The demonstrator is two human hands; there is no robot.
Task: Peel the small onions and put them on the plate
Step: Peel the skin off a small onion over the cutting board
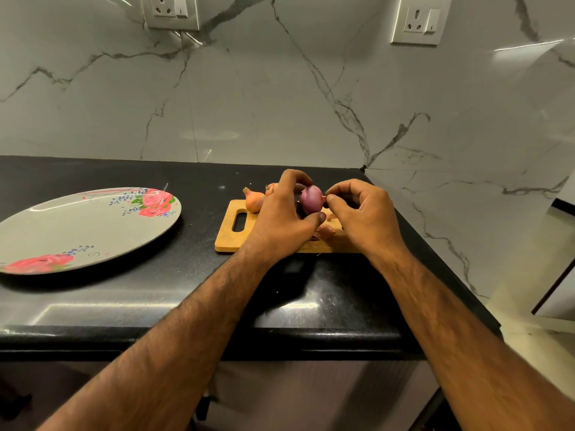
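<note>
A peeled purple small onion (311,199) is held just above the wooden cutting board (228,237). My left hand (281,219) grips it between fingers above and thumb below. My right hand (362,213) pinches a bit of skin at the onion's right end. An unpeeled brown onion (253,200) lies at the board's far left corner, and another (271,188) shows partly behind my left hand. Loose peel (326,230) lies on the board under my hands. The flowered grey plate (77,231) sits to the left with nothing on it.
The black counter (155,290) ends at a front edge near me and at a marble wall (466,197) close on the right. Two wall sockets (171,10) hang on the marble backsplash above.
</note>
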